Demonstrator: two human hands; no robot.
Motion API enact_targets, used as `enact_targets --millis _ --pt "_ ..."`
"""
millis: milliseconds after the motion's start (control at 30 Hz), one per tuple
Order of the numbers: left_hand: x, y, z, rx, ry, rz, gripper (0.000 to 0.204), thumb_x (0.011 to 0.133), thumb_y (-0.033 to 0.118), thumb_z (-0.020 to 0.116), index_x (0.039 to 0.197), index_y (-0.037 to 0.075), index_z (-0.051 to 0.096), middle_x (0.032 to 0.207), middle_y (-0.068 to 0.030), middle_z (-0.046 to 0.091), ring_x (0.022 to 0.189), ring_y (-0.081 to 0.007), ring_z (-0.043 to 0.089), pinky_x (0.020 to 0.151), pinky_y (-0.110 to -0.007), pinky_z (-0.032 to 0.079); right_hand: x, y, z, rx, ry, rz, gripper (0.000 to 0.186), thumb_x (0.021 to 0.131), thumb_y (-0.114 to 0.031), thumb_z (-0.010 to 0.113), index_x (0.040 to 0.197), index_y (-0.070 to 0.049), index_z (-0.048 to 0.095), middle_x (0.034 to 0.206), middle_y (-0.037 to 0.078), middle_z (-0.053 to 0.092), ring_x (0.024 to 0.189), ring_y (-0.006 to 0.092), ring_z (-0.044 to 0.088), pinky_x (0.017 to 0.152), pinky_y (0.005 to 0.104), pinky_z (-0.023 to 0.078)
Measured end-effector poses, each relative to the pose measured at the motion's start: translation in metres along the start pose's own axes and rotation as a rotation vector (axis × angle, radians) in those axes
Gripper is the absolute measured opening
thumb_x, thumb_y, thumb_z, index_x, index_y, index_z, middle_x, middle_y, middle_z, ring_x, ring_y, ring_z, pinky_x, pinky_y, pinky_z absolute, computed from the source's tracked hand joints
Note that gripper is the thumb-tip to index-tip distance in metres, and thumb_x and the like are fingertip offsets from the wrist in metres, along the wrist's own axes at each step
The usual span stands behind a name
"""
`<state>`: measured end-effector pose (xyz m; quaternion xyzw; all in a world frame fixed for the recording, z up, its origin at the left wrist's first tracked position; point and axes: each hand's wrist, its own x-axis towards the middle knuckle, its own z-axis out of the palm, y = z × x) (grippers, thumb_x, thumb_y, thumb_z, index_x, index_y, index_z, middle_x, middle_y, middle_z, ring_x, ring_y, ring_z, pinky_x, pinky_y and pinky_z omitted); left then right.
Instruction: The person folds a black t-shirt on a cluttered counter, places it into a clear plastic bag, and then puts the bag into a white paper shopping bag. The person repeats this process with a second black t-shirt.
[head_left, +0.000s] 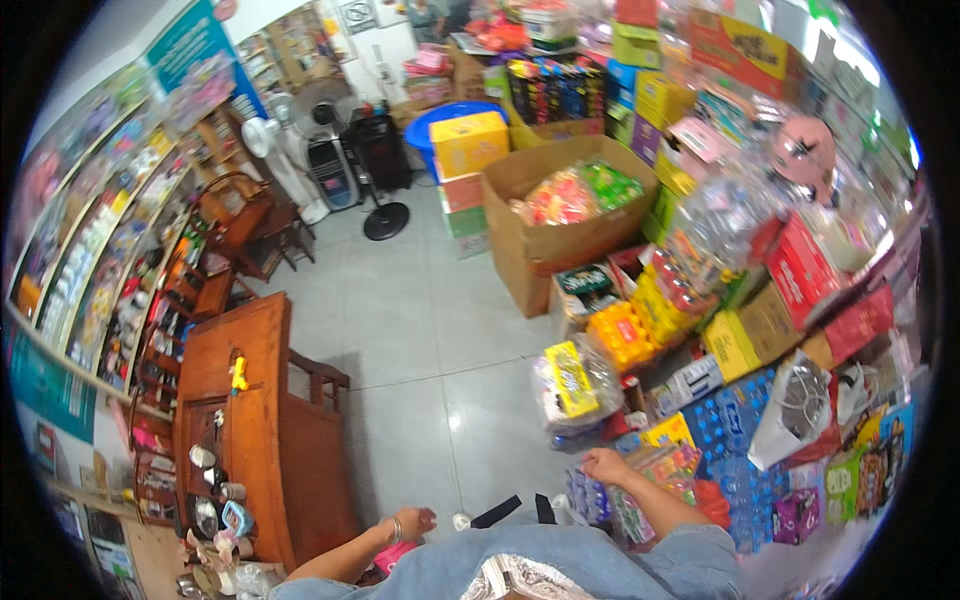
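My left hand (414,522), with bracelets at its wrist, hangs low in front of me with loosely bent fingers and nothing visible in it. Below its wrist shows part of a bright pink thing (394,556). Over on the right my right hand (604,466) reaches out, fingers slightly bent and apart, holding nothing I can see. It is nearest a pile of colourful packaged goods (665,470). Just beyond lies a clear plastic-wrapped bundle with a yellow pack (571,380) on it. Blue-capped bottle packs (735,415) stand farther right.
On the left stands a wooden table (235,345) bearing a small yellow item (239,374). Stocked shelves (85,260) line the left wall. Ahead are a large open carton (555,242) with bagged goods, a blue tub (420,135) and a fan base (386,221) on the grey tiled floor (400,320).
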<state>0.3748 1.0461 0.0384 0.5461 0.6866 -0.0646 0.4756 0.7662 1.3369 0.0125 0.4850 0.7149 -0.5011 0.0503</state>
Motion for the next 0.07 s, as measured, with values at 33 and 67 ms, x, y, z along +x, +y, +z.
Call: enact_targets --millis 33,67 --pt "-0.010 -0.019 -0.002 0.051 -0.105 0.023 0.043 0.090 0.038 0.057 0.123 0.011 0.057 0.115 -0.0159 0.063 0.109 -0.0259 0.059 0.096 -0.034 0.042 0.001 -0.023 0.007 -0.031 -0.039 -0.051 0.039 0.078 -0.027 0.068 0.110 -0.005 0.064 0.096 0.015 0.069 0.087 0.0274 0.066 0.082 0.0352 0.050" --pt "-0.023 -0.036 -0.002 0.102 -0.211 0.046 0.049 0.090 0.042 0.056 0.128 0.011 0.055 0.120 -0.0174 0.060 0.117 -0.0225 0.055 0.104 -0.031 0.035 0.003 -0.042 0.017 -0.062 -0.078 -0.102 0.039 0.077 -0.029 0.068 0.110 -0.007 0.065 0.098 0.016 0.069 0.092 0.0308 0.066 0.085 0.0365 0.050"
